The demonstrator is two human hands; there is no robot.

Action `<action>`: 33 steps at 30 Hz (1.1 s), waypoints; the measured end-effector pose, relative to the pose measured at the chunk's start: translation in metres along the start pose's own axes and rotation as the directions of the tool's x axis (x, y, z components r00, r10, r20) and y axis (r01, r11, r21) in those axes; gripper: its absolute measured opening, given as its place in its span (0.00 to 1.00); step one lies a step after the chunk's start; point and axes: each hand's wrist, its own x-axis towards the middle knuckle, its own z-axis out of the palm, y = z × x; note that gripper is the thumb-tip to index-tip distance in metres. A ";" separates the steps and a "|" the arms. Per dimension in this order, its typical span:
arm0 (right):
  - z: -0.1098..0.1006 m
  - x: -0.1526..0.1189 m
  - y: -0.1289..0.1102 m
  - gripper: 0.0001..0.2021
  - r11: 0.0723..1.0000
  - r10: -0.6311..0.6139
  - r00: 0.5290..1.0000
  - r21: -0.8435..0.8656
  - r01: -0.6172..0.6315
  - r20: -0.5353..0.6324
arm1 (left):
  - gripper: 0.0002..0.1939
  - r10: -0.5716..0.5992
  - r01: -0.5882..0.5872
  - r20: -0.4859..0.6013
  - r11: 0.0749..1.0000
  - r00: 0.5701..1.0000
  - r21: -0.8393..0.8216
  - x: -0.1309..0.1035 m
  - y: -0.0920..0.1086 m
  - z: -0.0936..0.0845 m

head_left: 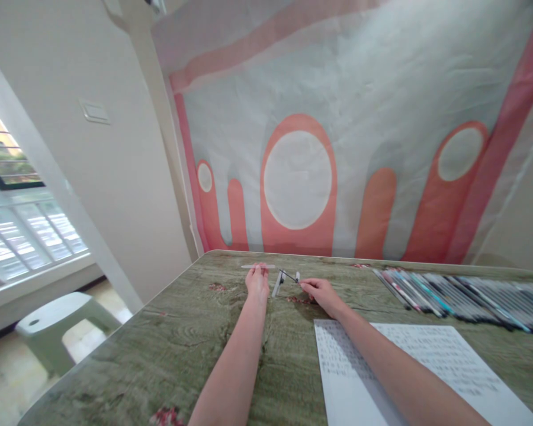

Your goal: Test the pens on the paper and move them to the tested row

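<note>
My left hand (258, 280) is at the far side of the table, its fingertips closed on a thin pale pen-like stick (270, 266) that lies crosswise. To its right, my right hand (320, 293) pinches the near end of a thin dark rod (288, 276), which slants up to the left. Close by on the tabletop is a short grey pen-like piece (276, 286), and another small light piece (298, 276) shows just beyond my right fingertips. These parts are too small to make out in detail. My right forearm passes over a sheet of paper (426, 355) covered with handwriting.
A long row of pens (466, 296) lies side by side on the right of the wood-patterned table (160, 355). Behind the table's far edge hangs a grey and pink printed sheet (337, 89). A pale green stool (64, 319) stands on the floor at left.
</note>
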 end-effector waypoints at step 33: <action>-0.010 0.010 0.001 0.16 0.839 -0.384 0.919 -0.451 0.305 -0.093 | 0.07 -0.391 0.445 0.252 0.870 0.885 -0.213 -0.032 -0.022 0.014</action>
